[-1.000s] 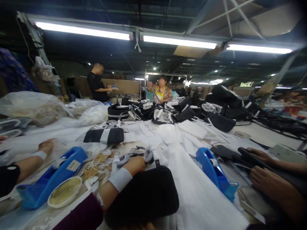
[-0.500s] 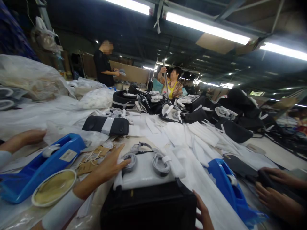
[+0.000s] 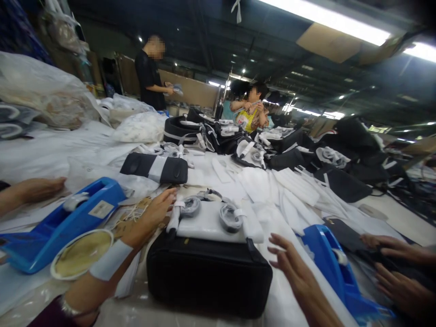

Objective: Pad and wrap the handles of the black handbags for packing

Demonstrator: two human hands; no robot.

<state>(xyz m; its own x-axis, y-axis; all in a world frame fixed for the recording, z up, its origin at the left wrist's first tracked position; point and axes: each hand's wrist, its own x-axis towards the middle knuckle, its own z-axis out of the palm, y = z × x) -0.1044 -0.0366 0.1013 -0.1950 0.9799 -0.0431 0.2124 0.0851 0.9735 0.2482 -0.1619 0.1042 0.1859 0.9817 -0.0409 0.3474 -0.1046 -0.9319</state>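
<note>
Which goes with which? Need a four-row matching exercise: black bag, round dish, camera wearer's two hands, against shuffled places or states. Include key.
Column one:
1. Black bag
2. Round dish
3. Left hand
4. Right hand

Column two:
A. Pale band around the wrist
B. Fingers spread, holding nothing
C. Yellowish inside, with a whitish rim
D. In the middle, between the wearer's two hands

Pairs: 1-D, 2-C, 3-A, 4-B
</note>
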